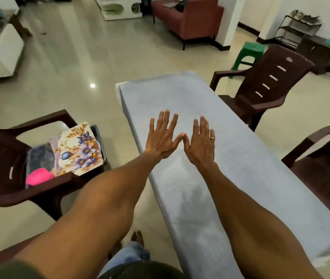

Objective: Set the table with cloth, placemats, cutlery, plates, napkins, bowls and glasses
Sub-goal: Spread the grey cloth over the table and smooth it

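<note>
Shiny pale floor spreads wide beyond the long table [124, 101], with lots of room to walk. Over the table lies the grey-blue cloth [250, 158], hanging down past its left edge. Both hands lie flat on the cloth near the middle — the left hand [163, 137] and the right hand [201, 143], fingers straight and spread, thumbs touching, holding nothing. Left of the table, a brown chair [3, 174] holds a bin [97, 135] with flowery placemats [79, 150] and something pink [39, 177]. Right of the table stand two more brown chairs [266, 85].
</note>
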